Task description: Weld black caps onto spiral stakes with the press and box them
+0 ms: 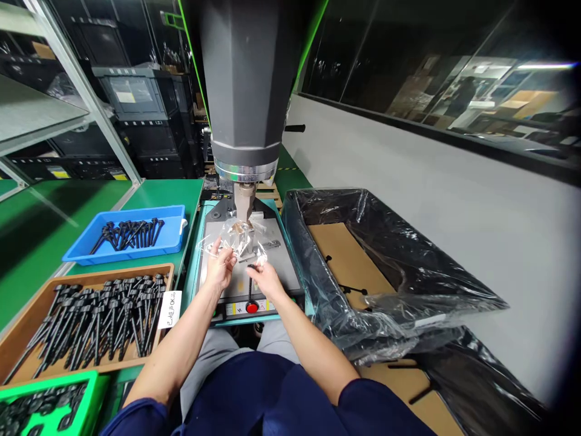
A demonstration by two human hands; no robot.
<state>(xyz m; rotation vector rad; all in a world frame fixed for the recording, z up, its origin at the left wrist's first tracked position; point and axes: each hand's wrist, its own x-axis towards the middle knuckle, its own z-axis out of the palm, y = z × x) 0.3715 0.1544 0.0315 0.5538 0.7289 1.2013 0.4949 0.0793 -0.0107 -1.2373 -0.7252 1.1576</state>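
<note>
In front of the machine's metal fixture point(244, 236), my right hand point(265, 280) pinches a thin black plastic rod point(250, 289) near its top. The rod hangs down toward a red button point(252, 308) on the front panel. My left hand point(221, 266) is raised beside the fixture, its fingers curled together; whatever they hold is too small to make out. Crinkled clear plastic point(227, 233) surrounds the fixture and lies close to both hands. Directly above, the metal tip point(244, 200) of the large grey machine head point(247, 79) points down at the fixture.
To the left are a blue tray point(170, 245) of black rods, a brown tray point(166, 275) packed with capped rods, and a green tray point(93, 387) of black parts. A box lined with black plastic point(408, 266) stands right, with a few rods on cardboard point(347, 248).
</note>
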